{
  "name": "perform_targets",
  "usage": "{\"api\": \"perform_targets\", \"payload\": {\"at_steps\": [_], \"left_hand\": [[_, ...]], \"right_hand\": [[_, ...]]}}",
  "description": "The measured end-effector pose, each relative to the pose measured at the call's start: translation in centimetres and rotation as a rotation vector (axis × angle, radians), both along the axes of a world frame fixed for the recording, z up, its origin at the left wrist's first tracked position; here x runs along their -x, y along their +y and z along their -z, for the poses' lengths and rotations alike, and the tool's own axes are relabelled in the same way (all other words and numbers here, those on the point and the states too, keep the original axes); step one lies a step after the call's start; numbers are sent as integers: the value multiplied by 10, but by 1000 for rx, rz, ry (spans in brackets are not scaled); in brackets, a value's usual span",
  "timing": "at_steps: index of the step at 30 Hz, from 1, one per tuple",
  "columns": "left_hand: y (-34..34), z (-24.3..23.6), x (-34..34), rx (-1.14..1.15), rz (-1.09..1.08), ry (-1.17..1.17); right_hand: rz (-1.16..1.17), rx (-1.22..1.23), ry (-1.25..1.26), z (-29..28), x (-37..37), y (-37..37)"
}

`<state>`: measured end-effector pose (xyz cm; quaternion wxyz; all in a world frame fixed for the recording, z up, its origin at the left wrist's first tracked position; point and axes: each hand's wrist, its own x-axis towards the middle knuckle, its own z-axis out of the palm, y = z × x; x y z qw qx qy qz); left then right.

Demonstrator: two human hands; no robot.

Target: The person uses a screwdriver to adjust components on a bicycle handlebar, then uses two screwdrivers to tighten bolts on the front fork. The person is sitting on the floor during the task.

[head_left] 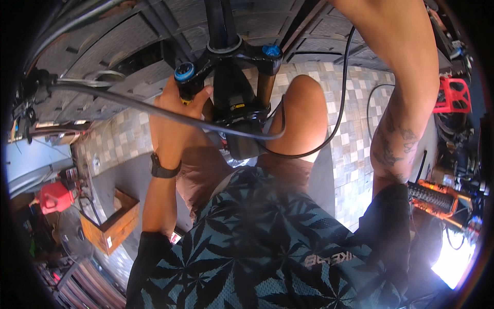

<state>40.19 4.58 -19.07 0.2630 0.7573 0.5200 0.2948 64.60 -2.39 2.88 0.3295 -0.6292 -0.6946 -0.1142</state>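
Note:
A black bicycle suspension fork (237,59) stands between my knees, its steerer tube (221,23) running up past the top edge. Blue caps top its crown: a left cap (184,71) and a right cap (271,50). Below the right cap a gold-brown stanchion (265,90) shows. My left hand (177,110) is closed round the left fork leg just under its cap, the thumb on the inner side; its fingertips are hidden. My right arm stretches up past the top edge, so that hand is out of sight. A dark cable (170,114) crosses in front of my left hand.
Another black hose (346,77) loops down on the right. Dark handlebar controls (33,98) hang at the far left. A wooden box (110,226) and a red jug (54,197) lie lower left. A red plastic rack (453,95) and a knobby tyre (431,198) are at the right.

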Motion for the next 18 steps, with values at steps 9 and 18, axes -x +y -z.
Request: {"api": "perform_targets", "payload": {"at_steps": [9,18], "left_hand": [[-9,0,-1,-68,46,-4],[18,6,-9,99,68,-34]], "right_hand": [[7,-117,-237,21,-43,-20],[59,-14,-223,26,-56,17]]}}
